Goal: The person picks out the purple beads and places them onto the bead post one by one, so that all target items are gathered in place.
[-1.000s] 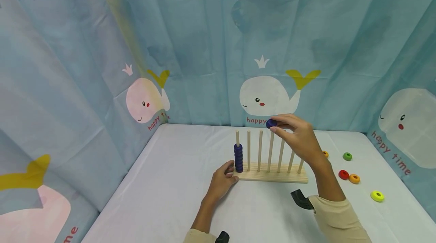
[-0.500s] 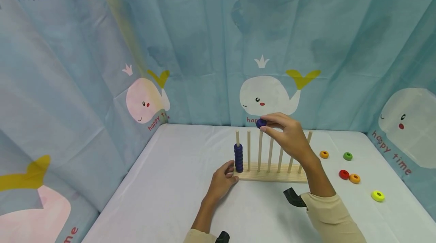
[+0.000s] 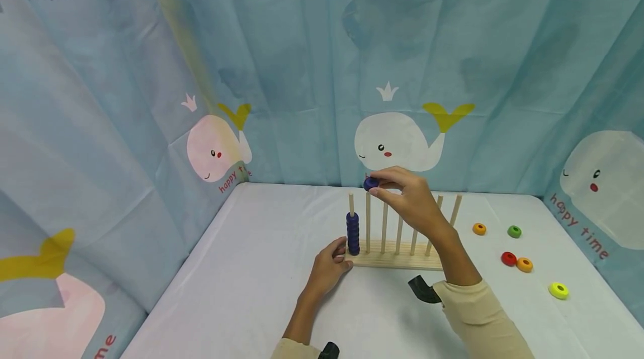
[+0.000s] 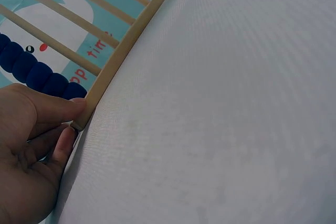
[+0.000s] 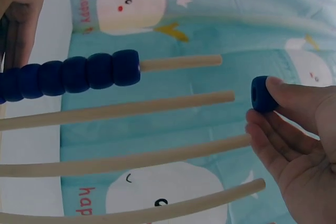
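Between thumb and fingers, my right hand [image 3: 410, 197] pinches a dark blue bead [image 3: 370, 183]. In the right wrist view that bead [image 5: 262, 94] is just off the tip of the second peg [image 5: 210, 98], its hole facing the peg. Several dark blue beads [image 3: 353, 234] are stacked on the leftmost peg of the wooden peg rack [image 3: 397, 260], and that peg's top sticks out bare. My left hand [image 3: 327, 269] grips the left end of the rack's base, which the left wrist view shows between thumb and fingers. The right hand and forearm hide part of the right-hand pegs.
On the white table [image 3: 282, 225], right of the rack, lie loose beads: orange [image 3: 479, 228], green [image 3: 514, 231], red [image 3: 508, 259], another orange bead [image 3: 525, 264] and a yellow bead [image 3: 558, 291]. A blue curtain with whales [image 3: 397, 141] hangs behind and at the sides.
My right hand has moved left above the pegs with the blue bead, from about the fourth peg to over the second. The left hand has stayed at the rack's end.
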Demonstrator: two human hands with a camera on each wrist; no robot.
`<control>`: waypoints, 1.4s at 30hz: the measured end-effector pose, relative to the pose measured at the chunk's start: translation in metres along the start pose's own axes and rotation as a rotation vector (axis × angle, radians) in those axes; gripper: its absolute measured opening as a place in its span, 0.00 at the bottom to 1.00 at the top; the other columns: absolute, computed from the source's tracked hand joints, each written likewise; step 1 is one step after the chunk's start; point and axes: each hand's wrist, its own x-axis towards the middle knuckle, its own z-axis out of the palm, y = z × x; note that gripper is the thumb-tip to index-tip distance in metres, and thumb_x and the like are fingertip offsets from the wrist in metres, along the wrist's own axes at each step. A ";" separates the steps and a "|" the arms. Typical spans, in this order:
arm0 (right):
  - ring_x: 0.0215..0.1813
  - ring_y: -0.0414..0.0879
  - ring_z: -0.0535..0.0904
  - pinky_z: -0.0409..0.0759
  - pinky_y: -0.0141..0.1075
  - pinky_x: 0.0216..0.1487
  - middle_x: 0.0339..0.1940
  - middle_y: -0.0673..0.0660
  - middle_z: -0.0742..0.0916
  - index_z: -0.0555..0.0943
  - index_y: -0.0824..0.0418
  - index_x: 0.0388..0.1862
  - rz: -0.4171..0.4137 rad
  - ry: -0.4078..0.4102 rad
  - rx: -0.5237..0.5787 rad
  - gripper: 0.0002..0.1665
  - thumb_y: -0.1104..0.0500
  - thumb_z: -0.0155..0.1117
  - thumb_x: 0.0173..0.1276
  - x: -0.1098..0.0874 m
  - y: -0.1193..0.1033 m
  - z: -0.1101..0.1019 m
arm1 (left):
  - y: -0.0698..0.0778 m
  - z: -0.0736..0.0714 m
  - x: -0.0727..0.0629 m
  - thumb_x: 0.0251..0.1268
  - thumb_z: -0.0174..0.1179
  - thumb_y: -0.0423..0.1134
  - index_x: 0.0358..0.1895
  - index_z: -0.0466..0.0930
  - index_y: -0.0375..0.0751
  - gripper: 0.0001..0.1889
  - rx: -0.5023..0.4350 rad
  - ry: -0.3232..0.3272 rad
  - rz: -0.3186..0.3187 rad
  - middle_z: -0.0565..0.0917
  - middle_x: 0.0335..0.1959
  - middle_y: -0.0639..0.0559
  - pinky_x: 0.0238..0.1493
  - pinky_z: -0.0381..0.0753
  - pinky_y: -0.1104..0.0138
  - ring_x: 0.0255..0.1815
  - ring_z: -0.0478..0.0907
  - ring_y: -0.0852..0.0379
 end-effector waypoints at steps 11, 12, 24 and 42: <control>0.49 0.42 0.82 0.83 0.46 0.46 0.49 0.48 0.84 0.83 0.57 0.54 0.015 -0.025 -0.025 0.19 0.55 0.70 0.64 0.006 -0.005 0.012 | -0.001 0.000 0.000 0.56 0.67 0.31 0.68 0.70 0.43 0.33 -0.011 -0.004 -0.014 0.79 0.57 0.48 0.55 0.78 0.67 0.55 0.77 0.54; 0.50 0.42 0.81 0.83 0.45 0.45 0.49 0.47 0.84 0.84 0.56 0.54 0.019 -0.030 -0.030 0.19 0.55 0.69 0.65 0.006 -0.005 0.013 | -0.001 0.000 0.000 0.56 0.67 0.31 0.68 0.70 0.43 0.33 -0.011 -0.002 -0.012 0.79 0.56 0.48 0.55 0.78 0.67 0.55 0.77 0.54; 0.55 0.42 0.79 0.80 0.41 0.54 0.51 0.48 0.85 0.83 0.57 0.55 -0.022 -0.081 -0.064 0.21 0.56 0.70 0.64 0.009 0.000 0.027 | -0.001 -0.001 -0.001 0.59 0.66 0.32 0.70 0.68 0.46 0.33 -0.022 -0.038 -0.016 0.78 0.58 0.50 0.57 0.77 0.68 0.58 0.75 0.56; 0.57 0.43 0.78 0.79 0.44 0.56 0.53 0.48 0.84 0.83 0.55 0.55 0.042 -0.117 -0.095 0.20 0.56 0.70 0.64 0.007 0.000 0.029 | -0.002 -0.001 0.000 0.57 0.67 0.32 0.69 0.69 0.44 0.33 -0.032 -0.028 0.004 0.79 0.57 0.46 0.57 0.78 0.65 0.56 0.77 0.52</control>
